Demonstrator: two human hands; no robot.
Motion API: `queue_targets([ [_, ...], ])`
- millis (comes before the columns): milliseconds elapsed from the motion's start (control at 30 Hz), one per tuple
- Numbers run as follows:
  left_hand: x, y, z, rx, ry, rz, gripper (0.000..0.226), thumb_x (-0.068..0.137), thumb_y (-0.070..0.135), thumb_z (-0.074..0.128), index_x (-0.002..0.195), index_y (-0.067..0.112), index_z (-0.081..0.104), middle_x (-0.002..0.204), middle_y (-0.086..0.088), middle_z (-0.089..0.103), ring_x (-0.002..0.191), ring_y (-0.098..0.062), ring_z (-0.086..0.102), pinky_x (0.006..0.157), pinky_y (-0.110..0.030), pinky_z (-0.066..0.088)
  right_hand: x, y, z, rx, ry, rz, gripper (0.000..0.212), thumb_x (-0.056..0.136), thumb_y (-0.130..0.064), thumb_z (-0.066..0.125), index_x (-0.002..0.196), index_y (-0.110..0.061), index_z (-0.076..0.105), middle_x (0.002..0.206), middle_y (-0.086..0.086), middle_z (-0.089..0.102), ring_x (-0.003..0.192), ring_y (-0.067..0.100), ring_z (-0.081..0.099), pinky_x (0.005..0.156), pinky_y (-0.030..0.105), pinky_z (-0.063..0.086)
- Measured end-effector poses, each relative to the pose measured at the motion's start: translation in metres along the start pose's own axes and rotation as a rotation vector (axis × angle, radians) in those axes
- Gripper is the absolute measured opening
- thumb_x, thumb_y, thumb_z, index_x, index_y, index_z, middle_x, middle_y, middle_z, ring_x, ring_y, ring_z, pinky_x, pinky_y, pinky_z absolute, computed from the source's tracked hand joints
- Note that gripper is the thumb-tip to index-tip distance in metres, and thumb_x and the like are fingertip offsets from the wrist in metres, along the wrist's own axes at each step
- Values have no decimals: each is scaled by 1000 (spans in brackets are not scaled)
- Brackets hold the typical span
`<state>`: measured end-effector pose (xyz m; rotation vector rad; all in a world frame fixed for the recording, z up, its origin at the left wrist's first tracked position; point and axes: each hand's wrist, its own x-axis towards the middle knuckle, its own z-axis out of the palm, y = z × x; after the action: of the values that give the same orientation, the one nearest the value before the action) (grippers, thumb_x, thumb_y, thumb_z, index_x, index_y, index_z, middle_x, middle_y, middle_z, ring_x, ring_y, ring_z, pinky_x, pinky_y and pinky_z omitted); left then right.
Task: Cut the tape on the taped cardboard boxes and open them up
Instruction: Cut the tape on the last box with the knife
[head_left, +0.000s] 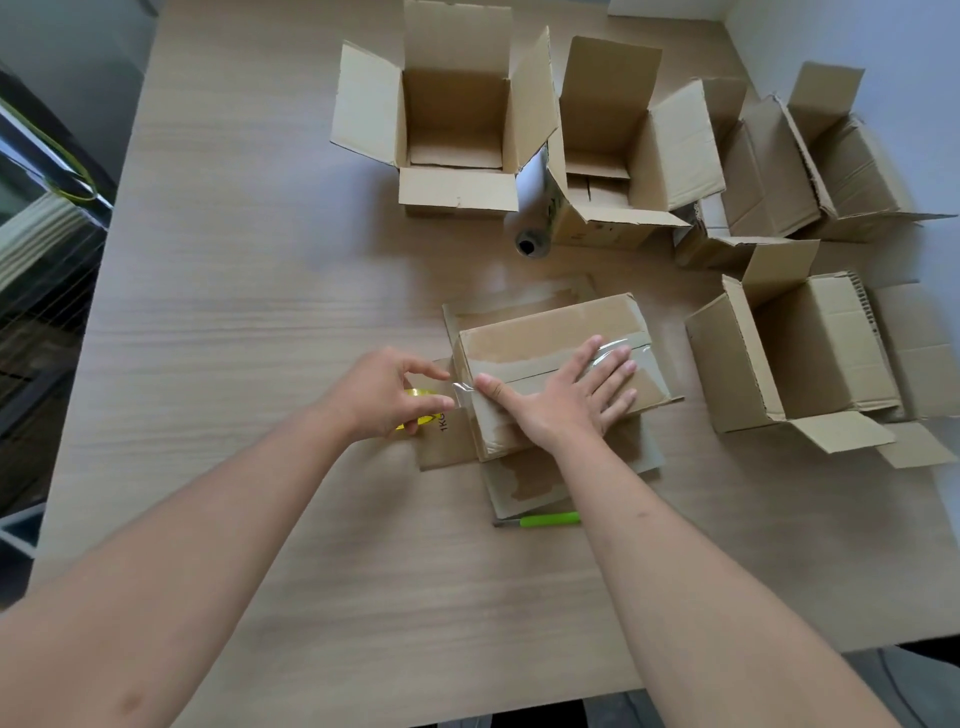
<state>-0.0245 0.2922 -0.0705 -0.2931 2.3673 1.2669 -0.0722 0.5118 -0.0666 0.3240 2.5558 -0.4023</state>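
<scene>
1. Your right hand (566, 400): fingers straight, pressing flat on the closed cardboard box (556, 332), over its clear tape (608, 356).
2. Your left hand (387, 392): curled round a yellow tape roll (415, 397), just left of the box's end.
3. Green-handled cutter (545, 519): on the table (260, 312), nearer you than your right hand, untouched.
4. Opened boxes (457, 124): beyond both hands.

A: Table (260, 322): pale beige, faint horizontal wood grain.

B: Closed box (561, 332): brown cardboard, darker patches on top, glossy clear tape (613, 349) along the seam. Black print on its flap at 9 o'clock.

A: Open boxes (457, 119), 12 to 3 o'clock: plain tan.

B: Cutter (545, 519) at 6 o'clock: lime green handle. Tape roll (415, 410): yellow core.
</scene>
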Motion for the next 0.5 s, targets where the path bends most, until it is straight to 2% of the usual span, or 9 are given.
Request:
queue_targets([
  [100,2,-9,-3,371,144,-17,50,76,78,70,95,32,75,72,9,65,79,-17,65,70,-33,55,1,-2,-1,-3,-13,9,168,40,-114,32,153,-10,-34,159,21,-40,144,36,-43,119,59,-22],
  [133,0,-15,-3,389,152,-1,51,77,81,65,87,32,74,78,9,65,82,-17,64,74,-34,54,2,-2,-1,-7,-9,10,168,40,-114,31,153,-10,-34,159,22,-40,144,37,-43,119,60,-21],
  [233,-6,-29,-6,245,98,43,37,89,67,63,82,33,73,78,12,67,81,-12,65,71,-31,49,2,-2,0,-11,2,18,167,40,-114,31,154,-10,-34,160,22,-38,146,37,-41,119,60,-21],
  [333,-6,-28,-11,231,110,57,21,99,45,62,96,29,76,80,16,64,82,-14,62,68,-28,42,3,-2,1,-3,37,14,166,41,-114,31,155,-10,-31,161,22,-36,147,36,-39,120,59,-21],
  [500,-2,-20,-9,375,183,48,25,101,45,60,110,29,78,105,4,74,99,-18,64,84,-36,54,7,-4,4,34,82,34,166,41,-114,30,156,-9,-28,162,22,-34,148,37,-37,120,59,-19],
])
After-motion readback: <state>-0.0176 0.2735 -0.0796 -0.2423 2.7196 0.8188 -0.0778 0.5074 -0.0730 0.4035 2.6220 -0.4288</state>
